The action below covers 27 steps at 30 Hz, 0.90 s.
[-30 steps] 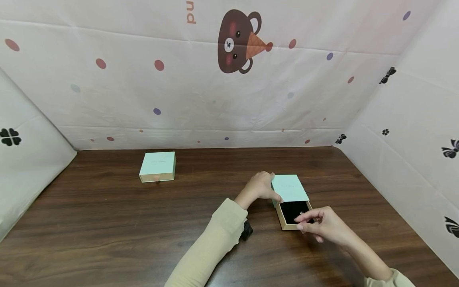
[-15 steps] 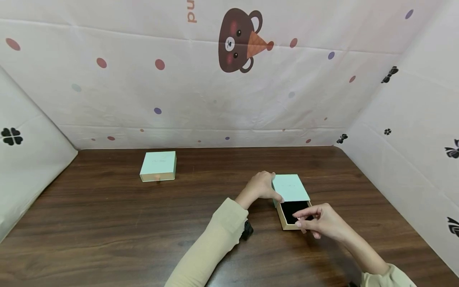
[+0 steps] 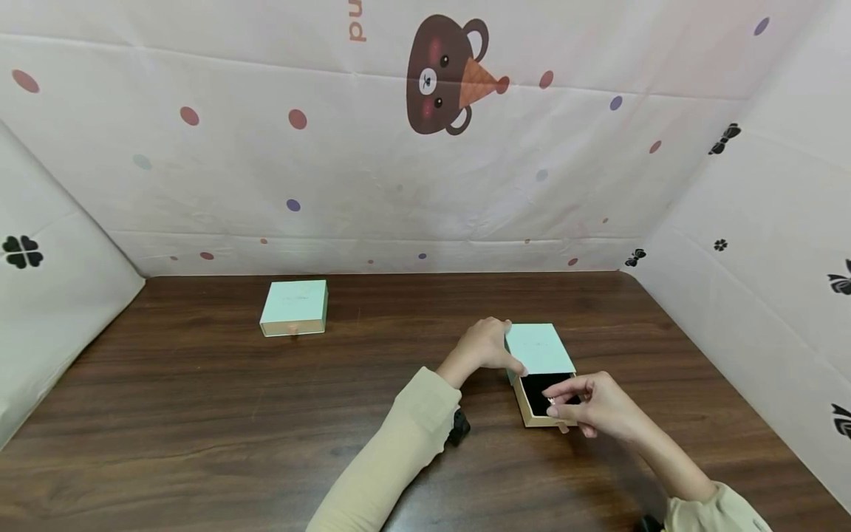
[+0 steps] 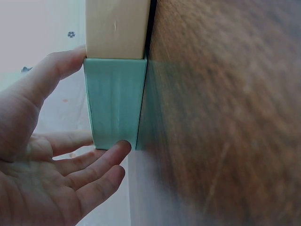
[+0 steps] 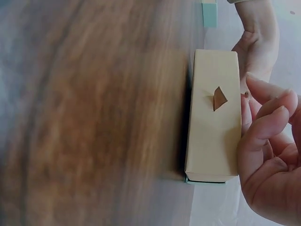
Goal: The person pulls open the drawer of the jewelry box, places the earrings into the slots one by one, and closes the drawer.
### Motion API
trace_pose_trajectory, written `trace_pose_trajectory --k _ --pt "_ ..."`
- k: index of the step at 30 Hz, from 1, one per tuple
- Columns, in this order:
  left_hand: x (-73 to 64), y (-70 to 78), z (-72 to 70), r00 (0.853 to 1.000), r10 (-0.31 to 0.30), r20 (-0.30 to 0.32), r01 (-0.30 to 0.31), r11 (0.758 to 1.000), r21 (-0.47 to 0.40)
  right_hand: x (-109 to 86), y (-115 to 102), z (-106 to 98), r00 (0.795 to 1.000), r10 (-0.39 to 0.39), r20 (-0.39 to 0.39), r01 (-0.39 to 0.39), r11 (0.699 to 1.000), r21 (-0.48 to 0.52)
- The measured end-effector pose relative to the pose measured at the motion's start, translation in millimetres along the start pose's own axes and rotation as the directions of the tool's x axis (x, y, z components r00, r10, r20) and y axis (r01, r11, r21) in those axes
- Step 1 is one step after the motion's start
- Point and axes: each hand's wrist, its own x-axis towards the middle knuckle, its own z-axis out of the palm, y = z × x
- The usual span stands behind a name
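Note:
A mint-green jewellery box (image 3: pixel 538 347) lies on the right of the table, its cream drawer (image 3: pixel 530 414) pulled out towards me and lined in black. My left hand (image 3: pixel 487 346) grips the box's outer sleeve, thumb on the front edge and fingers at the far end; the left wrist view shows the green side wall (image 4: pixel 115 103) between them. Over the open drawer, my right hand (image 3: pixel 598 406) pinches a tiny shiny pinkish piece (image 3: pixel 551 400) between thumb and fingers. Its exact kind is too small to tell. A ribbon tab (image 5: pixel 220 99) sticks out of the drawer front.
Another mint-green box (image 3: pixel 295 301), closed, stands at the back left of the brown wooden table (image 3: pixel 199 414). White patterned cloth (image 3: pixel 359 170) rises behind the table and along both sides. A black wrist device (image 3: pixel 458 428) shows under the left cuff.
My right hand has shifted slightly up and left over the drawer, still pinching the small piece. More of the ribbon tab shows. The left hand and both boxes have stayed put.

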Motion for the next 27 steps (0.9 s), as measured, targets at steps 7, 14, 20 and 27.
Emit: trace_pose_trajectory --k 7,14,20,27 --pt "-0.2 -0.2 0.0 1.000 -0.007 0.002 0.007 1.000 -0.003 5.0 -3.5 -0.8 0.999 0.028 -0.040 -0.031 0.995 -0.092" --pt "0.5 -0.1 0.7 1.000 -0.011 0.004 0.011 1.000 0.001 10.6 -4.0 1.9 0.996 0.034 -0.077 -0.045 0.988 -0.147" --pt "0.4 0.2 0.9 1.000 -0.010 0.009 0.010 1.000 0.013 14.2 -2.3 2.9 0.997 0.033 -0.069 -0.045 0.982 -0.185" --pt "0.8 0.6 0.1 1.000 0.003 0.006 -0.003 1.000 0.015 17.9 -2.0 2.4 0.999 0.013 -0.044 -0.022 0.975 -0.223"
